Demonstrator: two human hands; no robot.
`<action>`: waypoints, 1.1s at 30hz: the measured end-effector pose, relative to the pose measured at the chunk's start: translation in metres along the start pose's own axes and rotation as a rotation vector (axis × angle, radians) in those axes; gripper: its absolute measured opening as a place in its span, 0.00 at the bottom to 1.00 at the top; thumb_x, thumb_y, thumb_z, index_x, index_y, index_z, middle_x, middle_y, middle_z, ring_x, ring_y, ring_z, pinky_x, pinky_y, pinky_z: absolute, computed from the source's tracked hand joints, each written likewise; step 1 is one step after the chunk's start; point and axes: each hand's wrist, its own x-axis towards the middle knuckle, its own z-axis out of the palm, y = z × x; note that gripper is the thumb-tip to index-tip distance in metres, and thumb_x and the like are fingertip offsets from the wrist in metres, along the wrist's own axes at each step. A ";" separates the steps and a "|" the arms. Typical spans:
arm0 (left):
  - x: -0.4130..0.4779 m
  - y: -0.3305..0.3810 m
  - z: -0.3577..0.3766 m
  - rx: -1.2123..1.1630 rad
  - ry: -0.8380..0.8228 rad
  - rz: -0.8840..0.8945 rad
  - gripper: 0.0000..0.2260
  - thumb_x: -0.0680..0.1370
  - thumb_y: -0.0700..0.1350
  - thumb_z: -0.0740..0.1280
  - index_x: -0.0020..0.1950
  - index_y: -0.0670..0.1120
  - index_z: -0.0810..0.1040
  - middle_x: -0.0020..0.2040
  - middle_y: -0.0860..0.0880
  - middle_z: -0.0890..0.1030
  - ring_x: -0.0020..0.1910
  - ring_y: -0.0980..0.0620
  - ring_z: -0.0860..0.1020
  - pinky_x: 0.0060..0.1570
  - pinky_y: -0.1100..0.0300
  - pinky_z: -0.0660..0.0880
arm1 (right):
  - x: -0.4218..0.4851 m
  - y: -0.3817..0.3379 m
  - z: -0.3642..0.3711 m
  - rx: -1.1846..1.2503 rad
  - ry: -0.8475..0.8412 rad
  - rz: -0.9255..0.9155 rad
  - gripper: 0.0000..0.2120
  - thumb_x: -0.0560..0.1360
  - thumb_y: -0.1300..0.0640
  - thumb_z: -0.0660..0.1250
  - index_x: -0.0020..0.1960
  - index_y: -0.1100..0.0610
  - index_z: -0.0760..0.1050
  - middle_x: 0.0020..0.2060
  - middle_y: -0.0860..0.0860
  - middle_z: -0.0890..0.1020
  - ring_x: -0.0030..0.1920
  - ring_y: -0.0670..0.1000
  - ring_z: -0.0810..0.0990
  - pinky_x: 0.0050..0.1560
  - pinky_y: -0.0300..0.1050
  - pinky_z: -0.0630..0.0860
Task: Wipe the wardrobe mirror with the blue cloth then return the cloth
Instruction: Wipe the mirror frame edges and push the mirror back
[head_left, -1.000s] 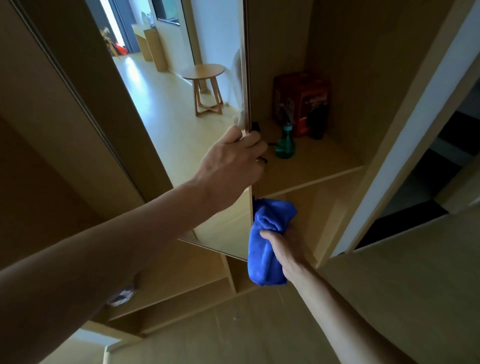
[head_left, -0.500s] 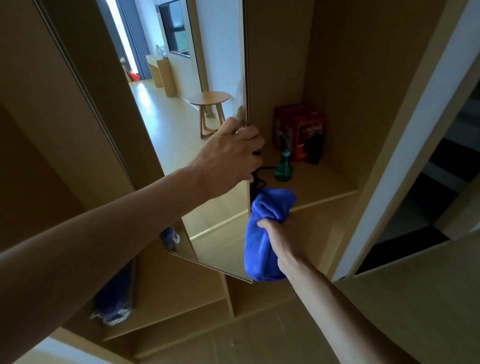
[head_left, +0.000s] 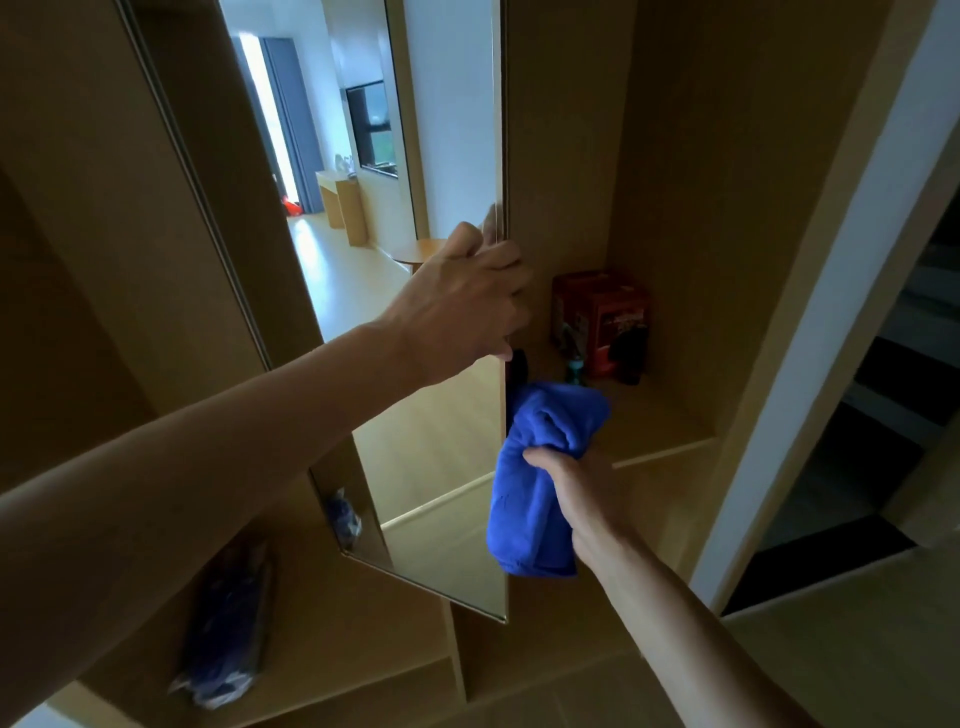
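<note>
The wardrobe mirror (head_left: 426, 467) is a tall panel on the inside of an open door, reflecting a bright room. My left hand (head_left: 467, 306) grips the mirror's right edge at mid height, fingers curled round it. My right hand (head_left: 582, 493) holds the bunched blue cloth (head_left: 540, 478) just right of the mirror's lower edge, beside the panel. Whether the cloth touches the glass cannot be told.
Behind the door edge a wardrobe shelf (head_left: 660, 431) carries a red box (head_left: 602, 317), a green spray bottle (head_left: 574, 371) and a dark object. A plastic-wrapped dark blue bundle (head_left: 228, 623) lies on a lower shelf at the left. A white door frame (head_left: 810, 364) stands at the right.
The view has tilted up, so the mirror and both hands sit lower in frame. My left hand has slid higher along the mirror's edge. My right hand has lifted the cloth towards the shelf.
</note>
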 end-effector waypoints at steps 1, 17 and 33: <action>0.001 -0.003 -0.001 -0.012 -0.001 -0.001 0.13 0.81 0.56 0.62 0.63 0.56 0.78 0.64 0.52 0.75 0.68 0.48 0.70 0.61 0.49 0.65 | -0.001 0.008 -0.002 -0.038 0.034 -0.032 0.19 0.75 0.49 0.71 0.62 0.57 0.76 0.58 0.56 0.80 0.59 0.58 0.78 0.68 0.57 0.71; 0.016 -0.038 -0.026 -0.015 0.026 -0.040 0.20 0.80 0.62 0.59 0.63 0.52 0.79 0.65 0.51 0.74 0.70 0.48 0.67 0.61 0.49 0.64 | -0.037 -0.083 0.001 0.074 0.043 -0.308 0.04 0.67 0.59 0.72 0.40 0.54 0.78 0.33 0.49 0.80 0.36 0.51 0.81 0.39 0.46 0.75; 0.029 -0.086 -0.047 -0.079 0.185 -0.105 0.17 0.79 0.60 0.66 0.63 0.54 0.81 0.69 0.50 0.74 0.74 0.48 0.65 0.61 0.47 0.61 | -0.037 -0.099 -0.005 0.105 -0.031 -0.344 0.05 0.70 0.60 0.73 0.44 0.54 0.80 0.39 0.52 0.84 0.41 0.52 0.84 0.39 0.45 0.77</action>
